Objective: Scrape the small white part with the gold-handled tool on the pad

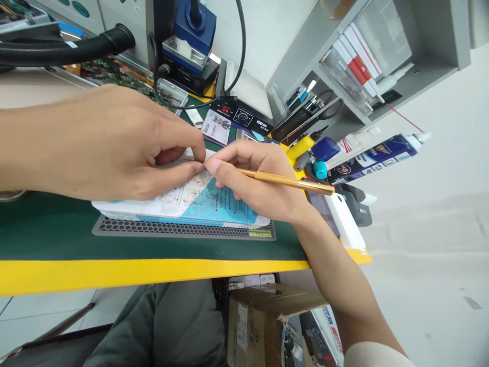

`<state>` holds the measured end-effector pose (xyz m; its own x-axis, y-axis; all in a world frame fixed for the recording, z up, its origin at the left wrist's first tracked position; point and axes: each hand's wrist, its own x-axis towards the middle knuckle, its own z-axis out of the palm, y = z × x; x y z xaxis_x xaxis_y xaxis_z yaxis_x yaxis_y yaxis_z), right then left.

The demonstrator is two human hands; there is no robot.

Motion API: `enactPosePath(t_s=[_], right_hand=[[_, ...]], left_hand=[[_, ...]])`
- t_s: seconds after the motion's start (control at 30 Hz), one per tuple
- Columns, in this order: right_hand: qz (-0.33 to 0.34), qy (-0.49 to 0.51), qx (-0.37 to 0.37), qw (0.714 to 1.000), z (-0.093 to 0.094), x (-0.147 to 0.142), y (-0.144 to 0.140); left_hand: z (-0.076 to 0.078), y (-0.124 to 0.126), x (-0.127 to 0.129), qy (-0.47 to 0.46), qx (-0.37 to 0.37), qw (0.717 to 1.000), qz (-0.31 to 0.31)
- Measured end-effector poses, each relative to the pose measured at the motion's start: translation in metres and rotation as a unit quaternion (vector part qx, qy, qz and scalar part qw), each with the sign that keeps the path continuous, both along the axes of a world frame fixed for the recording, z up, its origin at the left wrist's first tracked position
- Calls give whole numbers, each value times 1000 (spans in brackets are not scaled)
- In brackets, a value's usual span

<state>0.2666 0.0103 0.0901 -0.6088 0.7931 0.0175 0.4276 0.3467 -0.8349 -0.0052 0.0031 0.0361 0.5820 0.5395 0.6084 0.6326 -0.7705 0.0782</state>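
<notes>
My left hand (pixel 153 148) comes in from the left with thumb and index finger closed in a pinch; whatever lies between the tips is too small to make out. Its fingertips meet those of my right hand (pixel 255 176). That hand is closed round a slim gold pen-shaped tool (pixel 294 181), whose back end points right over my wrist; the tip is hidden by the fingers. Under both hands is a stained white and blue printed pack (pixel 225 206), perhaps a stack of sheets. It rests on a grey mat with a honeycomb pattern (pixel 183 229).
A black control unit with a dial (pixel 242 116) stands behind my hands. Pens and scissors (pixel 330 108) sit in a shelf at right, near a blue tube (pixel 376 158). A black hose (pixel 69 51) crosses the upper left. A cardboard box (pixel 260 316) stands below the yellow table edge (pixel 153 272).
</notes>
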Motion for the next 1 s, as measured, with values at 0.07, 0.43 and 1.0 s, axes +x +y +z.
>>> enactPosePath(t_s=[0.07,0.43,1.0], right_hand=[[-1,1,0,1000,0,0,0],[13,10,16,1000,-4,-1,2],[17,36,22,999,-5,-2,2]], left_hand=[[0,-1,0,2,8,1000,-5],[0,-6,7,-10,-1,1000,10],[-3,-1,4,-2,-22,999,41]])
